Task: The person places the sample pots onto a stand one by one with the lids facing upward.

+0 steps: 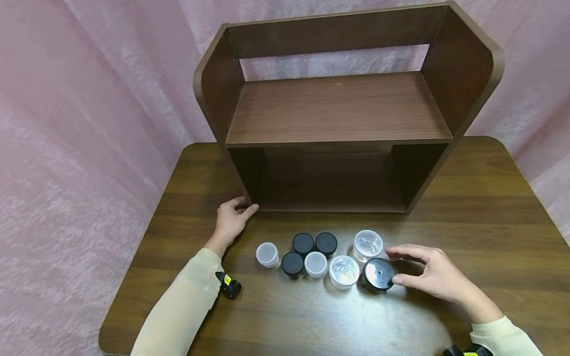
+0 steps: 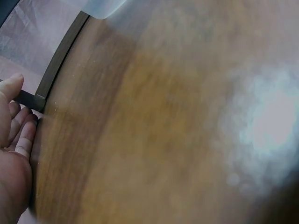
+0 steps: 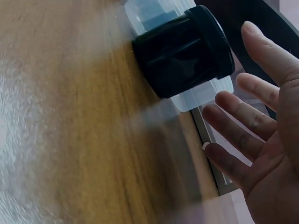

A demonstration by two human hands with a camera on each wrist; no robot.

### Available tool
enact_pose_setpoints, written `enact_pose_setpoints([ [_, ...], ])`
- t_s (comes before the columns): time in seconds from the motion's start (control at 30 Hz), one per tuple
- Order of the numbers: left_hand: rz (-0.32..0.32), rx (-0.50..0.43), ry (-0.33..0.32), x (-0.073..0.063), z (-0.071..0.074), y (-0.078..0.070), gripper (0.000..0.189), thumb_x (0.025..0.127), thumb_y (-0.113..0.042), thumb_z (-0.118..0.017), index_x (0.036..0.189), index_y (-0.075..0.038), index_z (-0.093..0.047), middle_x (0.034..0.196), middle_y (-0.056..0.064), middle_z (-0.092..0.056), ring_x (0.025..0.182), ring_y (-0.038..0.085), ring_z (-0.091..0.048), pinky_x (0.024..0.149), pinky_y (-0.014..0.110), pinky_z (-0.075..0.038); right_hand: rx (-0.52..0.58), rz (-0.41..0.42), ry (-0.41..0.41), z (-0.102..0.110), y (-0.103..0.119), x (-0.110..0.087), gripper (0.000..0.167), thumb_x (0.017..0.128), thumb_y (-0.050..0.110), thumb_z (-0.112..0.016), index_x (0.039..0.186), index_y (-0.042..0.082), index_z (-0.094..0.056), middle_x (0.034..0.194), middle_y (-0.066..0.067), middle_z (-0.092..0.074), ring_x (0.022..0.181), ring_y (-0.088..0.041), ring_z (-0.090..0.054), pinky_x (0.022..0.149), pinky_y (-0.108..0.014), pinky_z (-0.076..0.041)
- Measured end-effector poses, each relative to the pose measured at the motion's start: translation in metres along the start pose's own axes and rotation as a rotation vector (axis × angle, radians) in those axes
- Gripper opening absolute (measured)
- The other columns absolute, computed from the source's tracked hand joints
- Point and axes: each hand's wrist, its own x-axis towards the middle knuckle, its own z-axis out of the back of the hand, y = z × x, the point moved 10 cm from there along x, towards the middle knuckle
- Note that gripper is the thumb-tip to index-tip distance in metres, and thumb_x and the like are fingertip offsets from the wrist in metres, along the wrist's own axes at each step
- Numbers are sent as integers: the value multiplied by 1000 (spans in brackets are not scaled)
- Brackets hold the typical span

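Head view: a black jar (image 1: 378, 274), two clear jars (image 1: 344, 272), three black-lidded jars (image 1: 326, 244) and two white-lidded jars (image 1: 315, 265), contents indistinct, stand between the table's (image 1: 307, 327) near edge and a shelf unit (image 1: 340, 106). The left hand (image 1: 230, 221) grips the shelf unit's lower left corner; the right hand (image 1: 429, 272), fingers parted, is just beside the black jar.

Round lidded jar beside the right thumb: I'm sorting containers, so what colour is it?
Black: the round lidded jar, clearest in the right wrist view.

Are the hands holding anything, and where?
The left hand grips the shelf unit at its lower left front corner; the right hand holds nothing.
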Motion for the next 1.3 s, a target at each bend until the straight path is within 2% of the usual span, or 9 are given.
enact_pose_setpoints([
  [0.27,12,-16,21,1,-4,-1,55,83,-31,-76,125,2,-60,119,18,-62,101,28,-66,83,38,-53,-74,-18,37,-8,1,-2,62,64,22,-91,119,9,-66,112,-1,-69,106,-6,-60,90,-12,-41],
  [0.37,7,-20,23,1,-4,-2,53,84,-29,-76,123,2,-60,118,18,-63,101,28,-65,83,38,-53,-95,-6,37,-9,2,-2,62,64,25,-91,119,9,-66,112,-1,-68,105,-5,-60,90,-11,-41],
  [0.63,4,-11,17,1,-4,-2,54,84,-30,-76,125,1,-60,119,18,-62,102,29,-65,84,39,-52,-95,0,22,-9,3,-3,56,65,19,-91,116,14,-68,111,3,-69,105,-4,-61,88,-14,-44],
  [0.93,4,11,29,4,-5,-1,55,85,-31,-74,127,2,-58,120,17,-62,103,28,-65,85,39,-52,-162,2,-33,-3,2,-5,54,62,17,-92,112,18,-70,106,8,-71,99,-4,-64,86,-11,-43],
  [1.13,19,-3,30,2,-4,2,54,84,-32,-75,125,0,-60,118,16,-63,101,26,-65,83,38,-52,-167,-5,-73,2,1,-8,54,59,14,-93,109,17,-71,102,7,-71,96,-2,-64,82,-10,-44],
  [1.3,16,-15,28,2,-4,0,48,84,-31,-76,119,-1,-62,114,14,-64,99,26,-65,82,37,-53,-146,-10,-75,6,3,-9,54,60,11,-92,110,15,-70,103,4,-71,95,-3,-65,80,-12,-46],
])
